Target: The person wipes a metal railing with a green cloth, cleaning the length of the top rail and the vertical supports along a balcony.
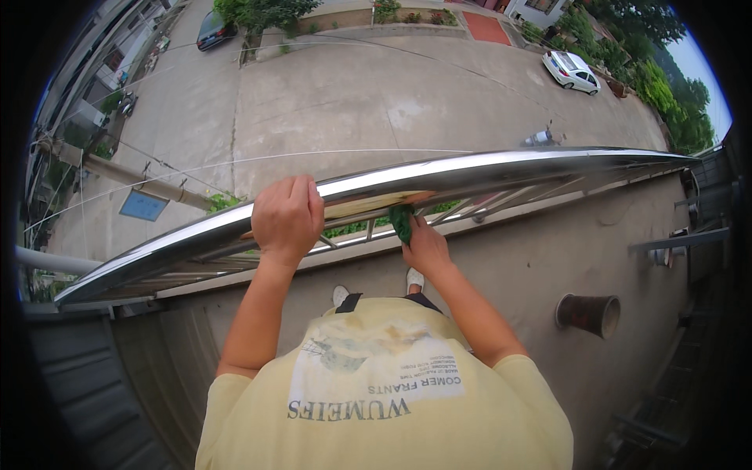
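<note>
A shiny metal railing [470, 168] curves across the view in front of me, with slanting metal bars beneath its top rail. My left hand [287, 215] is closed over the top rail, knuckles up. Lower down, my right hand [428, 247] grips a dark green cloth [402, 222] against the bars under the rail. Part of the cloth is hidden behind the fingers. My yellow shirt reflects in the underside of the polished rail.
Behind the railing, far below, lies a concrete yard [329, 102] with a white car [571, 73] and a dark car [215, 31]. On my side, a brown bucket-like container [587, 315] lies on the floor to the right. A utility pole [141, 176] stands beyond the rail at left.
</note>
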The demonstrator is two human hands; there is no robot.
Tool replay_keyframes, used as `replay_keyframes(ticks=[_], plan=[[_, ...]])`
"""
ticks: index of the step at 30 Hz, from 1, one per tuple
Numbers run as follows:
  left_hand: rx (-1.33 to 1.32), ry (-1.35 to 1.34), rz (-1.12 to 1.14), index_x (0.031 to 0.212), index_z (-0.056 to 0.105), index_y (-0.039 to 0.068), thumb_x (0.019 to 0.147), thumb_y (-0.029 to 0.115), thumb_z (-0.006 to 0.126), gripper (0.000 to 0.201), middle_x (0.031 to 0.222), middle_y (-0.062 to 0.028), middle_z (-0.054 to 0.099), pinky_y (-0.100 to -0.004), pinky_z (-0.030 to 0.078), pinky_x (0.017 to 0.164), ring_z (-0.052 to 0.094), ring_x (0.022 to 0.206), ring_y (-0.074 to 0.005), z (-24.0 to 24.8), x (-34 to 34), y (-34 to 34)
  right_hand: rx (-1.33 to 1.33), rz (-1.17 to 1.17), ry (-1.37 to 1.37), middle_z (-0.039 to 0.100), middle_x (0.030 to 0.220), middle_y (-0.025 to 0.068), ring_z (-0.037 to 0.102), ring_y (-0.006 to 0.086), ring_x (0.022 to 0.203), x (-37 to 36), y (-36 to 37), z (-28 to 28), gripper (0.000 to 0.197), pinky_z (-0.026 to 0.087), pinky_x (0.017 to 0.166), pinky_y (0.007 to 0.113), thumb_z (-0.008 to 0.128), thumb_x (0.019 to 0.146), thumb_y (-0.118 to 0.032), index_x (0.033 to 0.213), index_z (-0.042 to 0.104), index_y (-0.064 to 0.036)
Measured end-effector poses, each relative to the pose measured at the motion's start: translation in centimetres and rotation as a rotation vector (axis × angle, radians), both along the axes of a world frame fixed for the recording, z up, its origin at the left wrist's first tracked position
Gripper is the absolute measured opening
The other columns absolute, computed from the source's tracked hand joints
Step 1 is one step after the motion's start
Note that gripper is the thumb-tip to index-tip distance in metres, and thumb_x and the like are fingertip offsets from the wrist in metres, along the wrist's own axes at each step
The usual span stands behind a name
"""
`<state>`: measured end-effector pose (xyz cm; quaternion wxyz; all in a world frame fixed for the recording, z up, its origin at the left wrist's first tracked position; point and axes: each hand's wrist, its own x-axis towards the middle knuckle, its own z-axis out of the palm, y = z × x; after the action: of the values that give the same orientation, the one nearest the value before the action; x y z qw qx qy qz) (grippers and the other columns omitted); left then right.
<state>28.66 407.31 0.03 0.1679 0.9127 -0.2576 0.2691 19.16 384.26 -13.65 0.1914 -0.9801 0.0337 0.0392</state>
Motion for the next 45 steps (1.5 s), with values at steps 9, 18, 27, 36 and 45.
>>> replay_keyframes(ticks=[9, 18, 27, 36, 45], plan=[[0.002, -0.016, -0.011, 0.082, 0.062, 0.007, 0.086, 0.014, 0.051, 0.014, 0.070, -0.0087, 0.059, -0.0380, 0.043, 0.062, 0.057, 0.066, -0.0286, 0.0, 0.1, -0.4, 1.009, -0.371, 0.016, 0.065, 0.101, 0.0137, 0.063, 0.0288, 0.095, 1.5, 2.9, -3.0, 0.036, 0.052, 0.079, 0.037, 0.068, 0.080, -0.019, 0.110, 0.058, -0.0028], [0.007, -0.028, 0.000, 0.083, 0.062, 0.008, 0.087, 0.014, 0.050, 0.015, 0.072, -0.0085, 0.060, -0.0380, 0.043, 0.063, 0.058, 0.067, -0.0282, 0.0, -0.2, -0.1, 1.434, -0.450, 0.141, 0.066, 0.102, 0.0072, 0.061, 0.0152, 0.095, -3.4, 1.8, -1.1, 0.040, 0.050, 0.082, 0.030, 0.068, 0.081, -0.009, 0.118, 0.056, -0.0008], [-0.057, -0.101, -0.026, 0.077, 0.059, 0.008, 0.084, 0.013, 0.054, 0.010, 0.067, -0.0079, 0.056, -0.0381, 0.042, 0.061, 0.055, 0.063, -0.0280, -0.3, 0.1, -0.4, 0.135, -0.137, -0.061, 0.060, 0.097, 0.0172, 0.060, 0.0392, 0.089, 0.1, -3.2, 0.1, 0.045, 0.049, 0.076, 0.047, 0.060, 0.077, -0.017, 0.118, 0.049, -0.0022], [-0.053, -0.103, -0.011, 0.075, 0.059, 0.008, 0.084, 0.013, 0.054, 0.011, 0.066, -0.0082, 0.056, -0.0382, 0.042, 0.060, 0.055, 0.062, -0.0279, -0.2, 0.0, -0.5, 0.963, -0.419, -0.050, 0.066, 0.100, 0.0121, 0.064, 0.0252, 0.089, 0.9, -0.2, -2.0, 0.034, 0.050, 0.080, 0.037, 0.064, 0.081, -0.016, 0.110, 0.058, 0.0003], [-0.044, -0.090, -0.012, 0.075, 0.059, 0.008, 0.083, 0.013, 0.054, 0.011, 0.065, -0.0077, 0.056, -0.0378, 0.043, 0.060, 0.056, 0.061, -0.0275, -0.3, -0.1, -0.1, 0.672, -0.204, -0.071, 0.062, 0.102, 0.0239, 0.059, 0.0423, 0.092, -2.1, 3.7, -0.1, 0.040, 0.048, 0.078, 0.046, 0.063, 0.080, -0.019, 0.115, 0.053, -0.0030]])
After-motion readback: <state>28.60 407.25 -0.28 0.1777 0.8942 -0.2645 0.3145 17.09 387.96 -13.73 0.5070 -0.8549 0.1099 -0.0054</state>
